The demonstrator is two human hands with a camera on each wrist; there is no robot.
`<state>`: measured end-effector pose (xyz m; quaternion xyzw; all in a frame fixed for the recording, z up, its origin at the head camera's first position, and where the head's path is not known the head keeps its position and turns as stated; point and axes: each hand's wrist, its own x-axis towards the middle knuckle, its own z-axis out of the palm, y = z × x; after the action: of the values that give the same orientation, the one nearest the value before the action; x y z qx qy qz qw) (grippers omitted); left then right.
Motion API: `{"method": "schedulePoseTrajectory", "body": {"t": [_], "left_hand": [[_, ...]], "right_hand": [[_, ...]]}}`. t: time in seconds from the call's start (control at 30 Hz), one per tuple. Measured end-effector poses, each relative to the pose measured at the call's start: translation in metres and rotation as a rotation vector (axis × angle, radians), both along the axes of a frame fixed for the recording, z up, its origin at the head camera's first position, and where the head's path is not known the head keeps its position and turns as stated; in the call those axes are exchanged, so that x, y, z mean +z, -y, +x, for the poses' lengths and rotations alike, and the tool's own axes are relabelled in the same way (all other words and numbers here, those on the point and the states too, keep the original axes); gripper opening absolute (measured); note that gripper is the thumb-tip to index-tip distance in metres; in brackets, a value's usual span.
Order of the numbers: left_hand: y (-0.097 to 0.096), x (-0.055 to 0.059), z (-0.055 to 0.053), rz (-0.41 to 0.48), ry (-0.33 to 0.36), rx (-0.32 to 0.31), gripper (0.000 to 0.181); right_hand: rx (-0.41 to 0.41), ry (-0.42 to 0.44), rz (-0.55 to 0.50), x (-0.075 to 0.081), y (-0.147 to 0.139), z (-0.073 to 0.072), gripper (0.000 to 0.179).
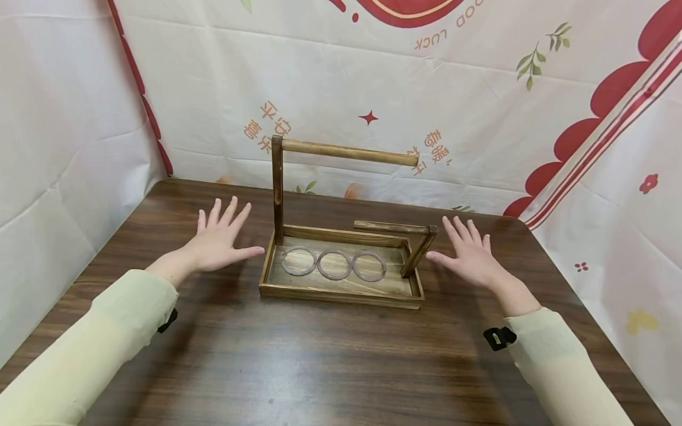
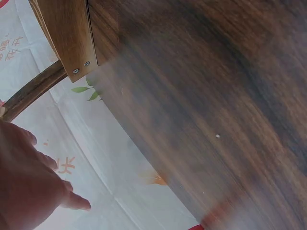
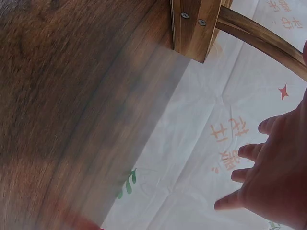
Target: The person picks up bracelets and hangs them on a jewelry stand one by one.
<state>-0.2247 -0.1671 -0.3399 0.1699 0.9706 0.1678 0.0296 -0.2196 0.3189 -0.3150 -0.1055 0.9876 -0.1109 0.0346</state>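
A wooden tray [image 1: 341, 300] with two upright posts stands in the middle of the table. From its tall left post [image 1: 277, 189] a long bar [image 1: 348, 152] reaches right; the short right post [image 1: 420, 251] carries a bar [image 1: 391, 226] reaching left. Three thin grey-brown rings [image 1: 334, 264] lie in a row on the tray floor. My left hand [image 1: 217, 239] is spread just left of the tray, its thumb pointing at the tall post. To the right, my right hand [image 1: 470, 251] is spread too, thumb toward the short post. Neither holds anything.
The dark wood-grain table [image 1: 298, 361] extends in front of the tray. A white printed cloth [image 1: 330, 83] hangs close behind its back edge, and more white cloth [image 1: 69, 136] hangs along the left side. Black straps [image 1: 499, 338] show at the cuffs.
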Motion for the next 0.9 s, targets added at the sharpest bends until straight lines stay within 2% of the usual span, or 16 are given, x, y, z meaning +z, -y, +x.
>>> {"method": "schedulePoseTrajectory", "body": {"t": [0.2, 0.47, 0.63, 0.9], "left_hand": [[0.001, -0.001, 0.001, 0.013, -0.047, -0.016, 0.099], [-0.005, -0.004, 0.000, 0.051, -0.209, -0.082, 0.098], [-0.011, -0.004, 0.000, 0.070, -0.285, -0.114, 0.096], [-0.020, -0.004, 0.002, 0.092, -0.324, -0.152, 0.088]], "right_hand": [[0.020, 0.005, -0.079, -0.002, -0.002, 0.001, 0.092], [-0.007, 0.089, -0.197, -0.003, -0.005, 0.002, 0.096], [-0.010, 0.095, -0.241, -0.006, -0.006, 0.001, 0.095], [0.003, 0.106, -0.323, -0.013, -0.007, 0.005, 0.085]]}}
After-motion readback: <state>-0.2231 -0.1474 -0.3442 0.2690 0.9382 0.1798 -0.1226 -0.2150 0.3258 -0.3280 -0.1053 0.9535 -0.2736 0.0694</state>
